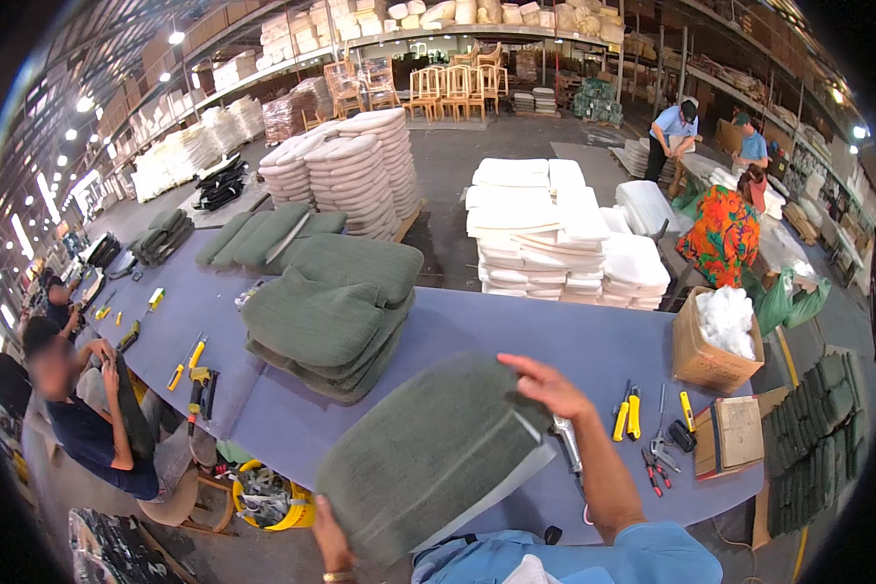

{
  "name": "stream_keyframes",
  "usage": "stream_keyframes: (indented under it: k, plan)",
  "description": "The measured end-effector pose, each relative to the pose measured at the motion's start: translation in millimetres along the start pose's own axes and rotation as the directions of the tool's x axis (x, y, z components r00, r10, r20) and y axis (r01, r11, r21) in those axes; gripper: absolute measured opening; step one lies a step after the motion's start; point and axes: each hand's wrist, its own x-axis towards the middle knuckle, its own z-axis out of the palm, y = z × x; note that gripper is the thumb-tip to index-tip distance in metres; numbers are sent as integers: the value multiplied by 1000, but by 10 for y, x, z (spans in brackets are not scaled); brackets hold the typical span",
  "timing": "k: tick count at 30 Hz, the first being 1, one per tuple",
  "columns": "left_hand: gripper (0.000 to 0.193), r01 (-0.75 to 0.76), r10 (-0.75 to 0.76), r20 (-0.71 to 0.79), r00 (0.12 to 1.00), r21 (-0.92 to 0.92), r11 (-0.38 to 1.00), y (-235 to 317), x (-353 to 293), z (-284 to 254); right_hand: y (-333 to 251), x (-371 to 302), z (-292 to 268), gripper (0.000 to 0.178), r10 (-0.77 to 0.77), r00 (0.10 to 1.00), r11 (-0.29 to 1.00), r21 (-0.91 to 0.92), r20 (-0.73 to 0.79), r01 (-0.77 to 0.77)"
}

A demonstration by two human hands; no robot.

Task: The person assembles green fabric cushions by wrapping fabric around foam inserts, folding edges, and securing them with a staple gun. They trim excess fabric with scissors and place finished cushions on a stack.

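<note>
A dark green fabric cushion (428,453) with a pale strip along its near right edge is tilted in front of me, over the near side of the table. My left hand (331,537) is closed round its lower left edge. At its upper right corner, my right hand (553,389) grips the edge, index finger stretched along the top and thumb mostly hidden. Just beyond lies a stack of similar green cushions (336,302). Partly behind my right forearm is a silver hand tool (566,443).
On the blue-grey table (467,326) lie yellow cutters (628,414), red-handled pliers (656,472) and a cordless driver (201,392). A cardboard box (711,355) of white stuffing stands right. A yellow bucket (297,511) sits below the left edge. At left, a seated person (92,428) handles green fabric.
</note>
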Motion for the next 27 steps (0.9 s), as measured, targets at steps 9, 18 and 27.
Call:
stream_keyframes:
  k: [9, 18, 27]
  plan:
    - [61, 299, -330, 581, 744, 153, 942, -742, -228, 1701, -1193, -88, 23, 48, -482, 874, 779, -488, -63, 394]
    - [63, -396, 300, 826, 477, -102, 913, 1151, -454, 2261, -504, 81, 364, 40, -544, 737, 829, -396, -402, 396]
    - [79, -602, 505, 702, 501, -136, 787, 1263, -603, 2373, -528, -80, 498, 50, -594, 685, 802, -380, -422, 461]
